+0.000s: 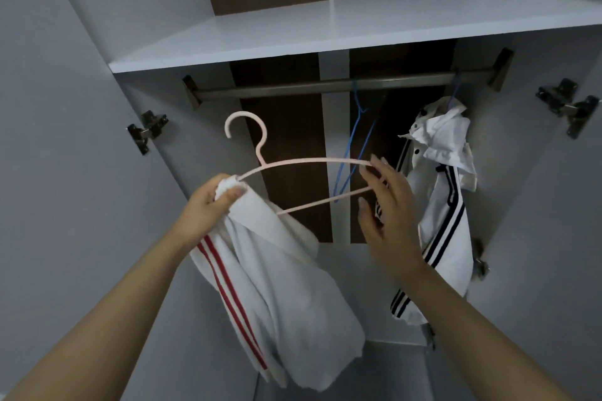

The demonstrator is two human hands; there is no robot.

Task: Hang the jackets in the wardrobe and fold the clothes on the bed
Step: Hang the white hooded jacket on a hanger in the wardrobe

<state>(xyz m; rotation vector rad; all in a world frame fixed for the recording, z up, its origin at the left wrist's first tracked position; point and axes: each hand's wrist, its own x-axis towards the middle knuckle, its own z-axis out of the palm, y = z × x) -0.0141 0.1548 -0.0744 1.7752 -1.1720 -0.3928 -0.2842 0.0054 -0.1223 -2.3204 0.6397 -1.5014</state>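
1. Progress, judged from the wardrobe: one white jacket with dark stripes (pixel 446 192) already hangs from the rail (pixel 342 85) at right of centre, on a hanger whose hook shows at the rail. An empty blue hanger (pixel 353 146) hangs at mid-rail.
2. A second jacket, white with red stripes (pixel 270 270), is only partly on the pink hanger (pixel 293 169). Its fabric is bunched over the hanger's left end and the rest droops toward lower centre; the hanger's right end is bare.
3. The left hand (pixel 208 205) grips the bunched fabric together with the hanger's left end. The right hand (pixel 384 202) has loosely spread fingers at the hanger's right end, touching the wire; whether it pinches it cannot be told.
4. Left, as it appears: seat the jacket on the right end, then hook the hanger on the rail. The bed and its clothes are out of view, so that part cannot be judged.
5. Room: the rail's left stretch, from the bracket to the blue hanger, is free. The shelf (pixel 325 29) sits close above the rail, so the hook has little clearance. Door hinges (pixel 146 130) project at both sides.
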